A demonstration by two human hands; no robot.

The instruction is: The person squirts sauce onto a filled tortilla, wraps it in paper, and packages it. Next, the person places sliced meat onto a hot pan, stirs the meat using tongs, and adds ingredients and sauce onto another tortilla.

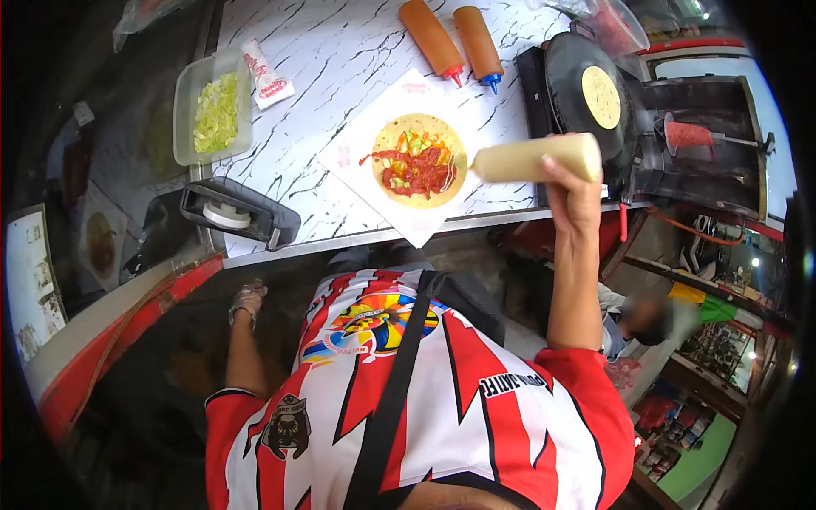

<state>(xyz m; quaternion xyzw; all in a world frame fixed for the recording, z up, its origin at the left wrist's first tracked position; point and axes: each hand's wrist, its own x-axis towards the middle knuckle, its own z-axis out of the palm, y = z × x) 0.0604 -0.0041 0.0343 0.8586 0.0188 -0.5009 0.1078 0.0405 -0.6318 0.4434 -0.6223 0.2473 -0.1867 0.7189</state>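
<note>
My right hand (576, 197) is wrapped round a squeeze bottle (540, 159) of pale cream sauce. The bottle lies tilted on its side in the air, its nozzle at the right edge of a flatbread (382, 140). Thin pale lines of sauce show on that side of the bread. Lettuce, orange pieces and red sauce (425, 174) cover its middle. Under the bread lies a white paper wrapper (416, 229), set cornerwise on the counter. My left hand (247, 299), in a clear plastic glove, hangs low at my side away from the counter; its fingers are too dark to make out.
Two orange sauce bottles (433, 38) lie at the back of the marbled counter (314, 153). Shredded lettuce fills a plastic tub (180, 127) at left, beside a wrapped roll (265, 76) and a black holder (276, 223). Another flatbread (602, 98) sits on a round griddle (574, 64). Skewered meat (687, 134) stands at right.
</note>
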